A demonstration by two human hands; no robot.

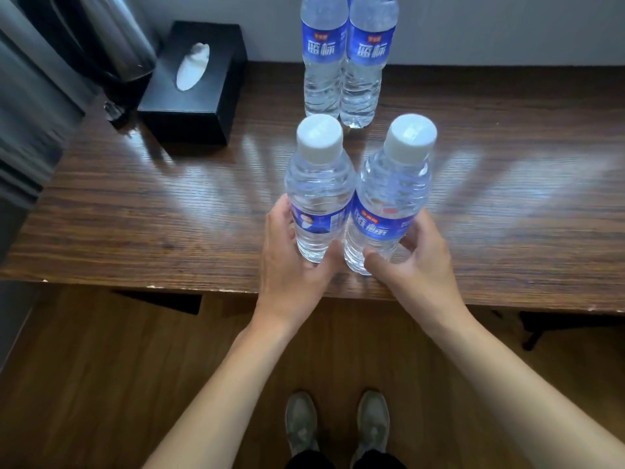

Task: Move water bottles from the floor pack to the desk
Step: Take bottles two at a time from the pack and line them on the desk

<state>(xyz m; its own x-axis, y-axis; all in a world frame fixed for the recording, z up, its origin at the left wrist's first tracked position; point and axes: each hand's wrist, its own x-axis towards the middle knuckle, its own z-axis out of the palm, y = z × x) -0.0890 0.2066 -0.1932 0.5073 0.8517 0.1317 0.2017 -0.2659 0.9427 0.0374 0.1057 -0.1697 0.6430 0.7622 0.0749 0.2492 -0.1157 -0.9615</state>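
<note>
Two clear water bottles with blue labels and white caps stand side by side near the front edge of the wooden desk [135, 204]. My left hand [291, 262] wraps the lower part of the left bottle [318, 184]. My right hand [416, 262] wraps the lower part of the right bottle [389, 194]. Two more bottles of the same kind, the left one [323, 59] touching the right one [367, 62], stand upright at the back of the desk by the wall. The floor pack is out of view.
A black tissue box [192, 86] sits at the desk's back left, next to a dark kettle [111, 45]. A grey cabinet side [27, 113] borders the desk on the left. Below are the wooden floor and my shoes [338, 424].
</note>
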